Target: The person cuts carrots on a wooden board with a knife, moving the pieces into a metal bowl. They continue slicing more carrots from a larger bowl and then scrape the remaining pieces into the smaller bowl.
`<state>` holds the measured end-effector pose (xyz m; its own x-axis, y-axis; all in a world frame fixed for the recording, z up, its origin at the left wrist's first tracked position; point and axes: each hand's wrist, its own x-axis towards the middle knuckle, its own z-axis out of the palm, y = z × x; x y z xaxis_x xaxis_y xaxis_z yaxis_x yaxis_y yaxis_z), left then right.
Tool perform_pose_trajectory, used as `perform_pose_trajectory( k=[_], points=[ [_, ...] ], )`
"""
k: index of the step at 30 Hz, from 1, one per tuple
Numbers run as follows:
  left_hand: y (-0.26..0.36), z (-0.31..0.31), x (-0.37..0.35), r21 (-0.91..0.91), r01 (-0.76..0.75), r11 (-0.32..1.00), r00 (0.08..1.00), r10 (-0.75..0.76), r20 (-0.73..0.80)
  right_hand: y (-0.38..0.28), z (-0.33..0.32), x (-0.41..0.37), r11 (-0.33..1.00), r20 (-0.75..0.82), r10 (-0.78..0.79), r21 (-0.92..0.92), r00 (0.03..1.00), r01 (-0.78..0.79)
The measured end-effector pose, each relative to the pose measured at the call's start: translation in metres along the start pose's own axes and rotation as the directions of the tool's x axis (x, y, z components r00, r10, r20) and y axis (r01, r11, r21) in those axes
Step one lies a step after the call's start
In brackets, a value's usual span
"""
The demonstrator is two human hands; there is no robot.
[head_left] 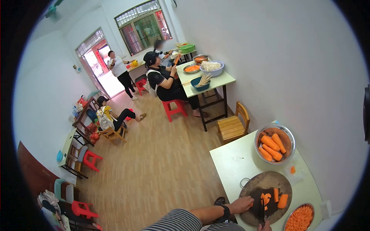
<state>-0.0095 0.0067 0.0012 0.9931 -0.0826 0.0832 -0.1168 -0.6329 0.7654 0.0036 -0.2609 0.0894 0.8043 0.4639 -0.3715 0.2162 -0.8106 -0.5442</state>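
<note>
"What do we see first from up here?"

"A wood-patterned floor [154,161], with four other people about the room; one, in a black cap [150,58], sits on a red stool [174,109] at a far surface [223,81]."

"And closer to us?"

"Our pale green surface [231,159] stands against the wall, a wooden chair [233,125] beyond its far edge."

"What does it carry?"

"A round board [269,179], dark and wet-looking in the middle, with a metal ring [244,182] at its edge. Just beyond it sits a bowl [286,133] of whole carrots [269,143]; on its near right, an oval dish [313,214] heaped with cut carrot [299,218]."

"Where are our hands?"

"Both are at the board. The left hand [241,205], a dark band on its wrist, has its fingers closed on a carrot piece [251,204]. The right hand [264,227], partly out of view below, grips the knife [264,212]."

"And the smallest items?"

"A thick chunk [283,201] and a flat slab [276,195] lie right of the blade, with thin slices [265,198] right beside it."
</note>
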Motion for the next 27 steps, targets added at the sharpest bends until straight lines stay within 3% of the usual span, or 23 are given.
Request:
perform_pose_trajectory(
  k=[2, 9, 12, 15, 17, 27],
  points=[
    [0.000, 0.001, -0.001, 0.008, -0.021, 1.000, 0.999, 0.022, -0.044, 0.006, 0.004, 0.000, 0.996, -0.078, -0.085, 0.019, 0.993, 0.086],
    [-0.003, 0.000, -0.002, 0.018, -0.018, 1.000, 1.000, 0.018, 0.008, 0.001, 0.000, -0.001, 1.000, -0.004, 0.011, 0.008, 1.000, -0.011],
    [0.005, -0.003, -0.002, 0.006, 0.019, 1.000, 1.000, -0.019, 0.018, 0.010, 0.004, -0.001, 0.992, -0.094, -0.071, 0.097, 0.993, 0.080],
    [0.006, -0.005, -0.004, -0.019, 0.043, 0.999, 0.999, -0.042, 0.018, 0.000, -0.004, -0.004, 0.996, 0.001, 0.043, 0.082, 0.999, -0.043],
    [0.004, -0.004, -0.003, 0.012, 0.043, 0.999, 0.999, -0.043, 0.004, -0.008, -0.009, -0.008, 0.989, -0.045, -0.022, 0.147, 0.999, 0.029],
    [-0.003, 0.004, -0.002, 0.029, -0.008, 1.000, 1.000, 0.008, 0.000, -0.004, -0.004, -0.010, 0.993, -0.010, -0.002, 0.120, 1.000, 0.003]
  ],
)
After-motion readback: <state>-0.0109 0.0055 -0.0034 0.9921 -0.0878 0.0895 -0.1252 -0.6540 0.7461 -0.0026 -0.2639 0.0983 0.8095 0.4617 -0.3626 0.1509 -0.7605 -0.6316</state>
